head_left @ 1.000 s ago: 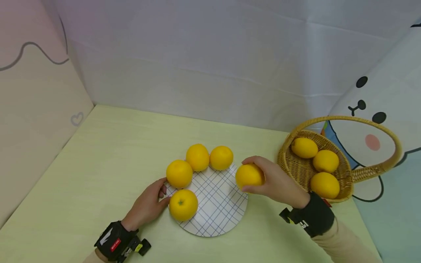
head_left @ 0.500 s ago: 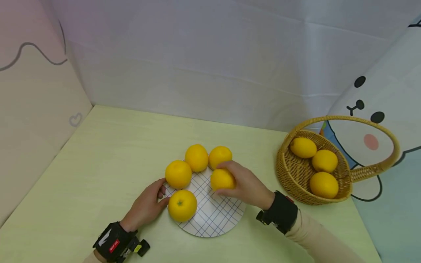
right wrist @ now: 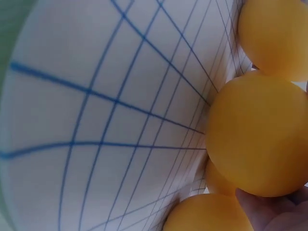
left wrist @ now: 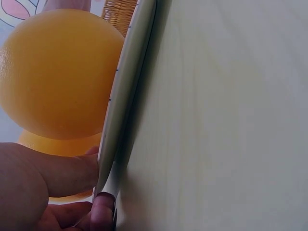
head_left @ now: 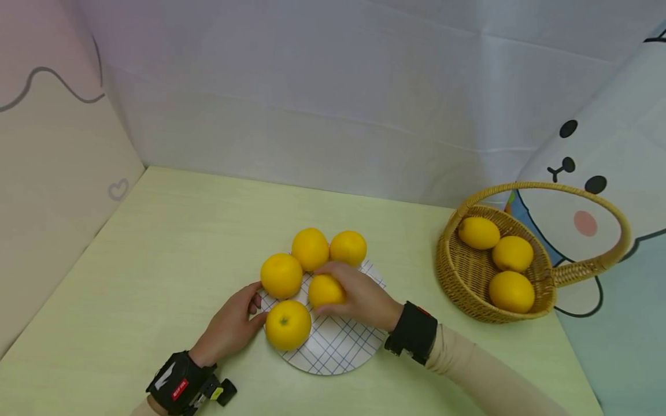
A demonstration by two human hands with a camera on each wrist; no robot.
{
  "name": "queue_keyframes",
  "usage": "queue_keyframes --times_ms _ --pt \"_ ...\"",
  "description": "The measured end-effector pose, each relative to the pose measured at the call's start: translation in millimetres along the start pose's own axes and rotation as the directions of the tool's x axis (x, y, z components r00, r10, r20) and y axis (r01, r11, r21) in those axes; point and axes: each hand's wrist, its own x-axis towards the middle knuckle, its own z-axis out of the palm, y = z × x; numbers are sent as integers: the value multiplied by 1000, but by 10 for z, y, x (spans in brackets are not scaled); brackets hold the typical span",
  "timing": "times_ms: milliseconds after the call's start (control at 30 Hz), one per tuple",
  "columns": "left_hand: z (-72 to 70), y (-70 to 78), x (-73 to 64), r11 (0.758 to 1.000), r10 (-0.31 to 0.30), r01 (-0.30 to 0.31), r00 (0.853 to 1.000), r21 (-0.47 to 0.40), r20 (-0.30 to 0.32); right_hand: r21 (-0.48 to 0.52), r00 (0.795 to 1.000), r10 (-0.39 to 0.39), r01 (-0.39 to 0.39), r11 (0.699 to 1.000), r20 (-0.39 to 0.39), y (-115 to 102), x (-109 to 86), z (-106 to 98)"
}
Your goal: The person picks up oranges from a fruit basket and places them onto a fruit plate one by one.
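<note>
A round white plate (head_left: 340, 344) with a blue grid pattern lies on the table. My left hand (head_left: 229, 326) pinches its left rim; in the left wrist view the thumb is above the plate edge (left wrist: 122, 91) and a fingertip below. An orange (head_left: 326, 290) is in my right hand (head_left: 366, 297), held between thumb and fingers over the plate's middle. In the right wrist view this orange (right wrist: 255, 134) appears at or very near the plate surface. Around the plate's left and back sit several more oranges, including one with a green stem mark (head_left: 288, 325) at the front left.
A wicker basket (head_left: 463, 289) with a tall handle stands at the table's right, holding 3 yellow-orange fruits (head_left: 512, 254). White cloth (head_left: 312, 115) hangs behind the table, with a printed panel at the right.
My right hand has carried the orange leftward from the plate's right edge to its middle, beside the other oranges. My left hand has stayed on the rim.
</note>
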Motion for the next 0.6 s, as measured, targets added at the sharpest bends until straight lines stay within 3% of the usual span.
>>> queue_keyframes --times_ms 233,367,600 --pt "-6 -1 -2 1000 4 -4 1000 -6 3 -34 999 -45 45 998 6 7 28 64" --pt "-10 -1 -2 1000 5 -5 1000 0 1 -110 997 -77 74 991 -25 10 41 69" --pt "-6 -1 3 1000 -1 1 1000 -2 2 -166 995 -63 49 985 -78 -17 52 34"
